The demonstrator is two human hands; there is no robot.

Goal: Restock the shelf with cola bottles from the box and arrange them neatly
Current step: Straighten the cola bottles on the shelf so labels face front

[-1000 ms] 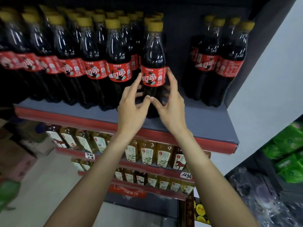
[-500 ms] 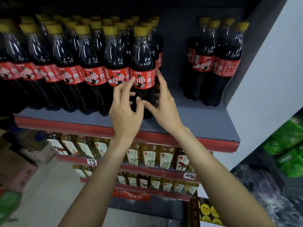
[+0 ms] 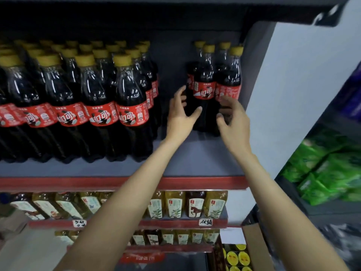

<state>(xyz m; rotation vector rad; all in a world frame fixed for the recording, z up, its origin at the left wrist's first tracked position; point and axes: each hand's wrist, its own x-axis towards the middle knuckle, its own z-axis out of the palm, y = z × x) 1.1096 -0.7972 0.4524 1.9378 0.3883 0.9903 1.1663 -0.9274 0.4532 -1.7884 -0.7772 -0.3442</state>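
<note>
Looking at the shelf (image 3: 195, 159), I see the big cola block (image 3: 78, 106) at nine o'clock and the small cola cluster (image 3: 213, 85) standing upright at twelve from my hands. My left hand (image 3: 180, 116) cups its left flank, nearer; my right hand (image 3: 232, 118) hovers half-curled, fingers (image 3: 227, 100) apparently grasping nothing.

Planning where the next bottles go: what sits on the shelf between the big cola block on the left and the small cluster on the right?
Only the left hand reaches into that gap; otherwise the grey shelf is bare there, per the head view.
</note>
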